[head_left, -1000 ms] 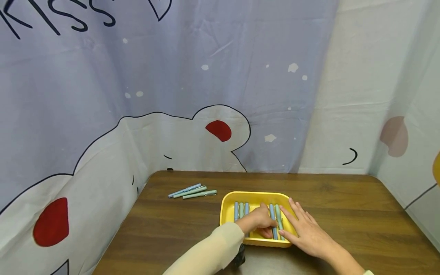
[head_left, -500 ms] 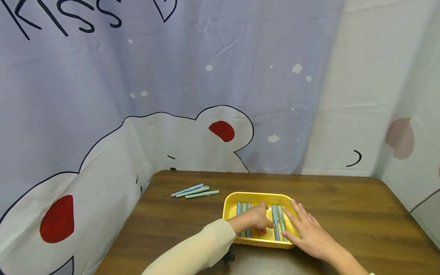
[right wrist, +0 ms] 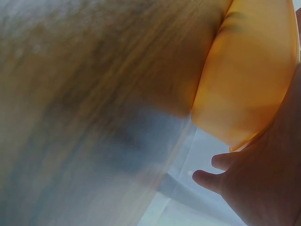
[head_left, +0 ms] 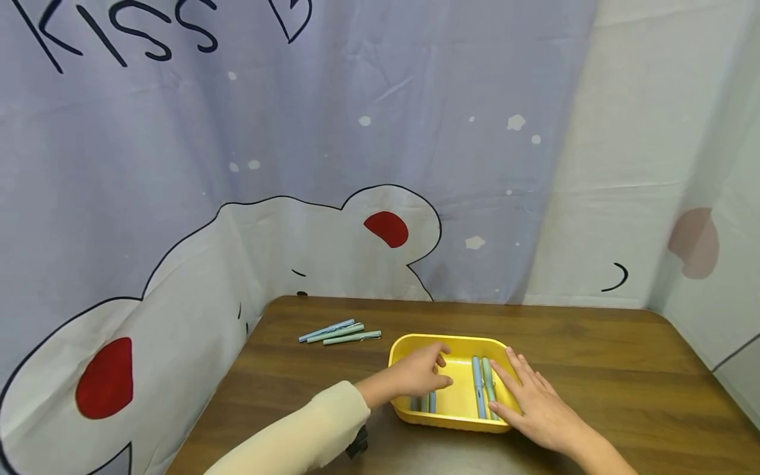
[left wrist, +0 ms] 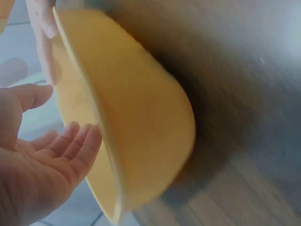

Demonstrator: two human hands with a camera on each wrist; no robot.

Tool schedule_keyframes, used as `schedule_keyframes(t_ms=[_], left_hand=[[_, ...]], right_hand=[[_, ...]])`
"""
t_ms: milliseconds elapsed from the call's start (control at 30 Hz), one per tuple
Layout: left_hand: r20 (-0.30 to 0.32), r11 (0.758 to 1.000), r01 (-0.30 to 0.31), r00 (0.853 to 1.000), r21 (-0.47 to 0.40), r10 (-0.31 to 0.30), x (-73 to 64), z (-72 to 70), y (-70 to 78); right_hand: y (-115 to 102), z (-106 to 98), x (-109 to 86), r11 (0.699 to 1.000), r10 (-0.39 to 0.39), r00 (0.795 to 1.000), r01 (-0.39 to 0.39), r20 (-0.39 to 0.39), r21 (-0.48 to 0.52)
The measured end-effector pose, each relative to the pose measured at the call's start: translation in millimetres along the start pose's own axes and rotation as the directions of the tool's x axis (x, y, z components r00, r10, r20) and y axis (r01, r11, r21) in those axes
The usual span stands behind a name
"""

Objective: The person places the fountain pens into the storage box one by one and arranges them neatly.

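Observation:
A yellow plastic tray [head_left: 457, 378] stands on the table. My left hand [head_left: 417, 371] hovers over its left part, thumb and fingers spread apart with nothing between them; the left wrist view shows the palm [left wrist: 42, 176] beside the tray's rim. Below that hand are several blue and green pens [head_left: 424, 402], partly hidden by it. On the right side of the tray a blue pen [head_left: 479, 388] and a green pen [head_left: 489, 382] lie side by side. My right hand [head_left: 537, 402] rests at the right rim, fingers extended, its thumb near the green pen.
Blue and green pens [head_left: 341, 331] lie loosely together on the wooden table [head_left: 594, 356], left of and behind the tray. A printed curtain [head_left: 475, 165] hangs behind the table's far edge.
My left hand has drawn back leftward, away from the blue pen on the right side, and now covers the left pens more. The right hand stays at the rim. The head view has shifted slightly.

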State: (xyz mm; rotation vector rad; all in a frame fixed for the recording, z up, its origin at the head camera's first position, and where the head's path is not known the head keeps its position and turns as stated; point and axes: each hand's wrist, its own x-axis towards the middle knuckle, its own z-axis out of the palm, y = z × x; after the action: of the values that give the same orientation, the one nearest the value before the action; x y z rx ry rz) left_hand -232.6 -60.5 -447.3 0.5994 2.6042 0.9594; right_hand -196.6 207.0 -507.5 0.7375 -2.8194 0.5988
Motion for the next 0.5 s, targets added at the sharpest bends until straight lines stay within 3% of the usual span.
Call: schedule_keyframes(t_ms=[100,200,333,500], left_hand=[[-0.015,0.998,-0.049,0.999,0.044,0.050,-4.6,-11.5,-7.5],[-0.046,0.985,-0.073,0.996,0.159,0.081,-8.8,-21.3,-13.6],[-0.082,0.962,-0.048,0.994,0.268,0.072,-13.4,-32.4,-22.9],[-0.119,0.959,-0.002,0.992,0.282,0.037,-14.0,-44.2,-48.2]], right_hand=[[-0.1,-0.7,-0.4,1.000,0.002,1.000,-0.002,-0.002,-0.003],[0.1,-0.7,-0.4,1.000,-0.001,1.000,0.001,-0.005,-0.006],[1.0,0.3,-0.1,1.000,-0.003,1.000,0.003,-0.005,-0.001],[2.1,1.4,0.2,1.000,0.006,1.000,-0.006,0.014,0.012]])
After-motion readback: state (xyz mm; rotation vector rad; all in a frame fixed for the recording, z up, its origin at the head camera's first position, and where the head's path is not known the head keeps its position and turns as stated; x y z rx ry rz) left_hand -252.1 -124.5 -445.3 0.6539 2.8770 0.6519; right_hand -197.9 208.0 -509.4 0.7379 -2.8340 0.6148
